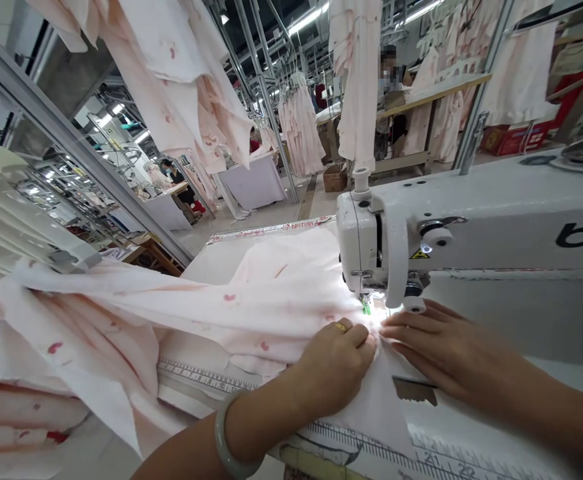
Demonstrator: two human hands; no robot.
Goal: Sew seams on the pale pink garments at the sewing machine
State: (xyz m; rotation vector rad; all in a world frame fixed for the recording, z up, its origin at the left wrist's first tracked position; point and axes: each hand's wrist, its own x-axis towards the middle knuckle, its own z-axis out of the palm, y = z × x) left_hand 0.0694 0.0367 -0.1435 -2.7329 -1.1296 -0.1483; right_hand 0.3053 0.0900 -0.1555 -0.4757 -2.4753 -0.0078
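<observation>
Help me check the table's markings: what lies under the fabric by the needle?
The fabric lies on the sewing table, whose surface shows beyond its edges, with a ruler strip along the near side. Whatever is directly beneath the fabric is covered.

Pale pink red-marked fabric (201, 303), white sewing machine (501, 220)

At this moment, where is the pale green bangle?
In the head view, the pale green bangle is low and left of centre, around the person's wrist, behind the left hand and just below the printed measuring tape.
</observation>
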